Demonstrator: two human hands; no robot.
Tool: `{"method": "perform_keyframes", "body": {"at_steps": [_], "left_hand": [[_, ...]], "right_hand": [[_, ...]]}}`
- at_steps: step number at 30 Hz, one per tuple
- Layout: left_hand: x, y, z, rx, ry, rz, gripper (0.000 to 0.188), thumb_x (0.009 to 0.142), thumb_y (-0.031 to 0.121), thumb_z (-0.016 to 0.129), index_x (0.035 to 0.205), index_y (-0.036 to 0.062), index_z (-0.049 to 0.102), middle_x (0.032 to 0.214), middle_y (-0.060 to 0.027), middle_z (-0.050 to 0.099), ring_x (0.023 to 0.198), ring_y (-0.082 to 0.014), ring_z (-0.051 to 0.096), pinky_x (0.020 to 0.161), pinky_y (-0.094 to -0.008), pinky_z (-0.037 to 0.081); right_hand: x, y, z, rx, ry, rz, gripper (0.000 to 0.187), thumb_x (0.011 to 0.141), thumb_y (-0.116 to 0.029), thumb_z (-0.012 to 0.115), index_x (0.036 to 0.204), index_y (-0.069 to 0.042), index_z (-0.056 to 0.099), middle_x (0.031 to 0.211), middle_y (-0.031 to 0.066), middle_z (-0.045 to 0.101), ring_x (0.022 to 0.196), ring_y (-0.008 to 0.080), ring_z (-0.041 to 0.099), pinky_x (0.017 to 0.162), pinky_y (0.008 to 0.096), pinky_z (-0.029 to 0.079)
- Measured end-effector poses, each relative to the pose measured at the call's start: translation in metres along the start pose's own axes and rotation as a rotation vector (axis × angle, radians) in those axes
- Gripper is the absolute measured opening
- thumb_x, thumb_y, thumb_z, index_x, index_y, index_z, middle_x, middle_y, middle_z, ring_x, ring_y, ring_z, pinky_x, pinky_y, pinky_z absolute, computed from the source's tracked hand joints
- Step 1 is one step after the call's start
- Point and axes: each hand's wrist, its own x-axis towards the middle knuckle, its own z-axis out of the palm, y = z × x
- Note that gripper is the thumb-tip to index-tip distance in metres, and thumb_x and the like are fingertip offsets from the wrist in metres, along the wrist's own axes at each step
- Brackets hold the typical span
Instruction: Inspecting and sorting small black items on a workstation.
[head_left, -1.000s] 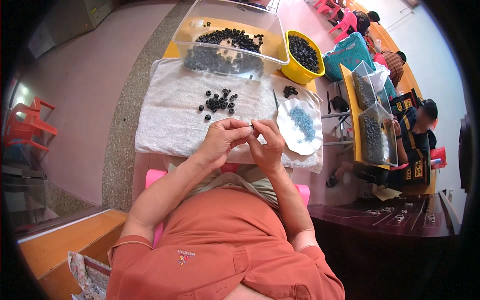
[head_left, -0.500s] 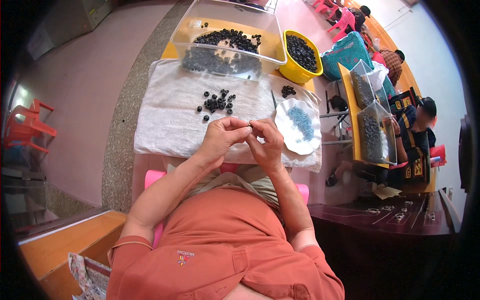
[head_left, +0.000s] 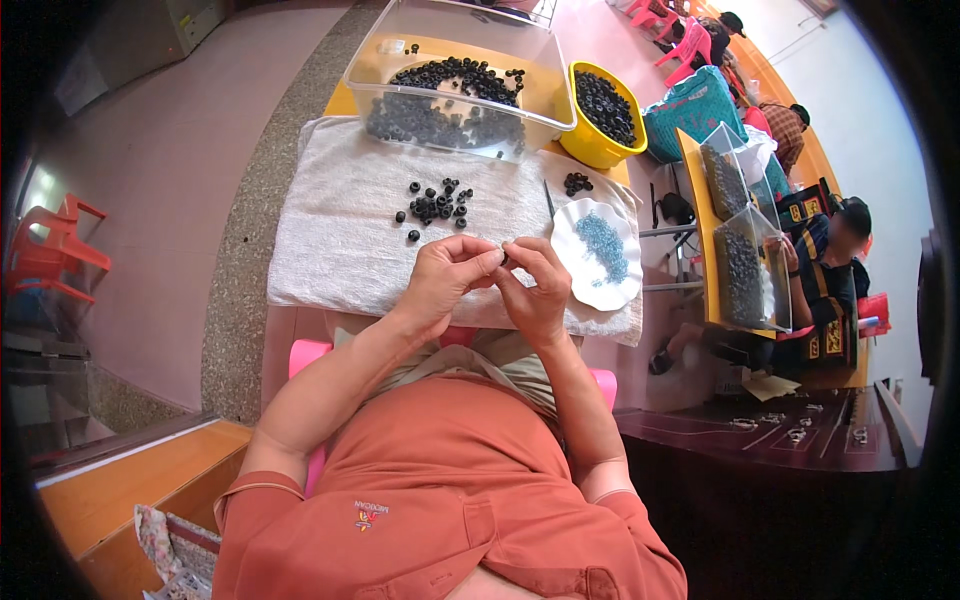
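Note:
My left hand (head_left: 450, 272) and my right hand (head_left: 535, 288) meet over the near part of the white towel (head_left: 340, 240). Between their fingertips a small black ring-like part (head_left: 504, 258) is pinched, mostly covered by the fingers. Just beyond my left hand lies a loose group of small black round parts (head_left: 437, 207), some with a hole in the middle. Right of my right hand stands a white scalloped dish (head_left: 583, 287) with tiny pale blue pieces (head_left: 602, 245). A thin dark pointed tool (head_left: 549, 198) lies by the dish's rim, near a smaller black cluster (head_left: 577, 183).
A clear plastic bin (head_left: 460, 105) of black parts stands at the table's far side, beside a yellow basket (head_left: 605, 115) full of them. At right, a co-worker (head_left: 835, 260) sits by clear boxes (head_left: 745, 265). A red chair (head_left: 58, 248) stands far left.
My right fingers have shifted slightly around the pinched black part, and a bit more of it shows. Everything on the towel looks the same.

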Motion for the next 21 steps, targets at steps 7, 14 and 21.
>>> {"method": "perform_keyframes", "body": {"at_steps": [7,14,21], "left_hand": [[0.001,0.001,-0.002,0.032,0.043,0.05,0.012,0.092,0.014,0.068,0.099,0.005,0.067,0.095,-0.0031,0.069,0.086,-0.0093,0.064,0.075,-0.0246,0.053],[0.0,0.007,0.004,0.001,0.11,0.064,0.013,0.089,0.016,0.071,0.094,0.0045,0.068,0.085,-0.0016,0.068,0.076,-0.0068,0.063,0.07,-0.0217,0.053],[0.0,0.007,-0.001,0.058,0.131,0.058,0.013,0.09,0.017,0.07,0.096,0.005,0.069,0.093,-0.0036,0.069,0.082,-0.0083,0.063,0.073,-0.0234,0.053]], "right_hand": [[0.003,0.0,-0.005,-0.014,0.011,0.038,0.029,0.071,0.005,0.08,0.096,0.002,0.066,0.089,0.0107,0.066,0.069,0.0134,0.062,0.059,0.0245,0.05],[0.006,0.001,-0.009,0.003,0.016,0.057,0.029,0.071,0.004,0.081,0.096,0.001,0.066,0.088,0.0098,0.066,0.067,0.0125,0.061,0.059,0.0241,0.05],[0.007,-0.002,-0.011,-0.005,-0.018,0.087,0.03,0.074,0.002,0.079,0.101,0.002,0.065,0.086,0.0084,0.065,0.069,0.0115,0.06,0.061,0.0229,0.049]]}}
